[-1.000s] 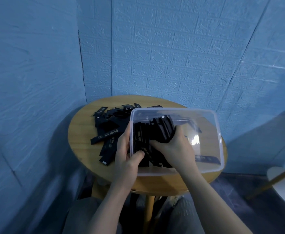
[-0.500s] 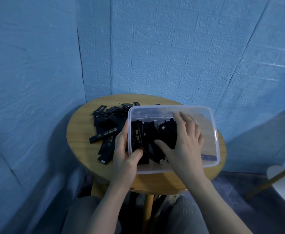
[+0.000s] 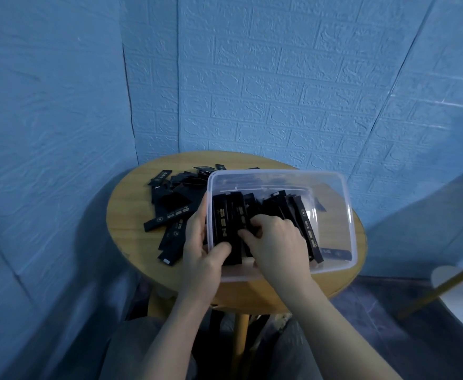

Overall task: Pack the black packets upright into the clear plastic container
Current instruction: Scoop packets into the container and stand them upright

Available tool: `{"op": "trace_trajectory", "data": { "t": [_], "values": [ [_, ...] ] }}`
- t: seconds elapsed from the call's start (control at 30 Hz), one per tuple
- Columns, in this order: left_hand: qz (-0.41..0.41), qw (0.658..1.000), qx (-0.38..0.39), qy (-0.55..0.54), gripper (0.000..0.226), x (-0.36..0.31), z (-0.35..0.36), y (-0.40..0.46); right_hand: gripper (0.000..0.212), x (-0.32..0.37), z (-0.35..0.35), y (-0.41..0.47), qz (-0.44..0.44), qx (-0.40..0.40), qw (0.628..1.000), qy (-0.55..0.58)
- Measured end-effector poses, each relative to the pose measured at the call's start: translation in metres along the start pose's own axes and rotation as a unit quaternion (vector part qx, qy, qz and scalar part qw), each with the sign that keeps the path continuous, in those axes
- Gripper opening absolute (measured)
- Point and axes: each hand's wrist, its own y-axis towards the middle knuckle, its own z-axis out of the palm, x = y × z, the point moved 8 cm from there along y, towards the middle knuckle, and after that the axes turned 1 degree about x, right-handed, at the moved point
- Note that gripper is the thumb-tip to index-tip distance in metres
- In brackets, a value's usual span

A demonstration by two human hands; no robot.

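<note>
A clear plastic container [image 3: 342,215] stands on a small round wooden table [image 3: 126,212]. Several black packets [image 3: 226,218] stand in a row against its left wall. My left hand [image 3: 200,248] grips that left wall, fingers outside and thumb inside pressing on the packets. My right hand [image 3: 274,245] is inside the container with its fingers curled around the middle of the packet row. One packet [image 3: 307,229] leans at the right end of the row. A loose pile of black packets [image 3: 172,212] lies on the table left of the container.
Blue brick-textured walls close in behind and on the left. A white chair seat with a wooden leg [image 3: 455,278] is at the lower right. My knees are under the table's near edge.
My right hand went from flat and spread over the packets to curled around them, nearer the container's front. The packets now stand straighter against the left wall.
</note>
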Motion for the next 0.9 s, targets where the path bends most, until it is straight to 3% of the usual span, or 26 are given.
{"op": "trace_trajectory", "data": {
  "t": [0.13, 0.3, 0.47, 0.57, 0.63, 0.77, 0.9],
  "values": [
    [0.007, 1.000, 0.004, -0.017, 0.073, -0.005, 0.002, -0.001, 0.044, 0.004, 0.008, 0.002, 0.011, 0.035, 0.991, 0.132],
    [0.002, 1.000, 0.004, -0.027, 0.075, -0.005, 0.001, -0.002, 0.038, 0.002, 0.022, 0.005, 0.026, 0.100, 0.981, 0.162],
    [0.001, 1.000, 0.003, -0.017, 0.076, -0.006, 0.000, -0.003, 0.034, -0.001, 0.037, 0.004, 0.049, 0.164, 0.947, 0.271],
    [-0.003, 1.000, 0.004, -0.007, 0.077, -0.005, -0.001, -0.003, 0.042, -0.001, 0.040, 0.003, 0.050, 0.179, 0.936, 0.299],
    [-0.011, 1.000, 0.003, -0.008, 0.078, -0.002, -0.002, -0.003, 0.048, -0.001, 0.038, 0.005, 0.042, 0.165, 0.949, 0.265],
    [-0.018, 1.000, 0.006, -0.016, 0.080, -0.001, -0.001, -0.003, 0.039, 0.003, 0.029, 0.008, 0.012, 0.084, 0.992, 0.096],
    [-0.018, 1.000, 0.004, -0.024, 0.081, -0.001, 0.001, -0.003, 0.034, 0.004, 0.014, 0.006, 0.007, 0.014, 1.000, -0.006]
  ]
}}
